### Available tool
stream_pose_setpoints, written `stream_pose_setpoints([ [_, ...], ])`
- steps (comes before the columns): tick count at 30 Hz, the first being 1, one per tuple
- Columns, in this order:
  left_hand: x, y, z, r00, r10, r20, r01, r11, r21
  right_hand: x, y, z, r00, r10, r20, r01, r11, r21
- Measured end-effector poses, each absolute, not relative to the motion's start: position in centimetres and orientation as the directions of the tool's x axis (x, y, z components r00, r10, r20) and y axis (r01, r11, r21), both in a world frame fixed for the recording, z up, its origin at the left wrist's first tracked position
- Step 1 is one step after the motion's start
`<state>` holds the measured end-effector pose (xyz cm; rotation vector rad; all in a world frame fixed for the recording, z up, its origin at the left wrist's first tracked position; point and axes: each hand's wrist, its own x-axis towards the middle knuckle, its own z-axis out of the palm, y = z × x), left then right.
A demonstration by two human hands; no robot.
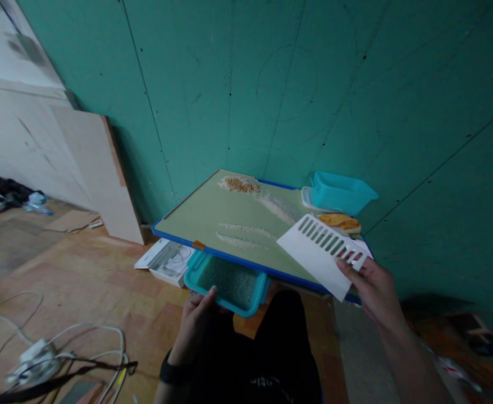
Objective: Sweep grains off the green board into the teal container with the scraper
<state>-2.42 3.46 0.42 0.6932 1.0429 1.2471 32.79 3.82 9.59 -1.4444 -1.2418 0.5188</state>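
My left hand (196, 320) grips the near edge of a teal container (229, 283) filled with white grains, held just below the front edge of a green board with a blue rim (213, 216). My right hand (373, 289) holds a white slotted scraper (320, 249) by its right end, over the board's near right corner. On the board lie two short lines of white grains (242, 235), a longer white streak (278, 207) and a pile of tan beans (241, 184) at the far edge.
A second teal container on a white lid (341, 192) and an orange-yellow object (339, 223) sit at the board's right. A white box with cables (166, 259) lies under the board's left. Cords and an adapter (40, 356) lie on the wooden floor. A teal wall stands behind.
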Motion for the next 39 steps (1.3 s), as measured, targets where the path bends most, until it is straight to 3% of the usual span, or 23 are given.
stream_pose_setpoints([
  [7,-2.6,3.5,0.2,0.002,0.96,-0.281,-0.411,0.257,0.875,31.5,4.6,8.3,0.347,0.909,0.232,0.348,0.104,-0.932],
  [29,-2.5,3.5,0.9,-0.017,0.958,-0.285,-0.457,0.246,0.855,23.7,8.4,8.8,0.019,0.996,0.083,0.084,0.081,-0.993],
  [34,-2.7,3.4,0.8,0.01,0.964,-0.264,-0.451,0.24,0.86,25.1,8.8,9.5,0.15,0.979,0.138,0.063,0.13,-0.989],
  [39,-2.9,3.5,0.4,0.009,0.969,-0.246,-0.433,0.225,0.873,27.3,10.2,9.1,0.259,0.948,0.186,0.18,0.142,-0.974],
])
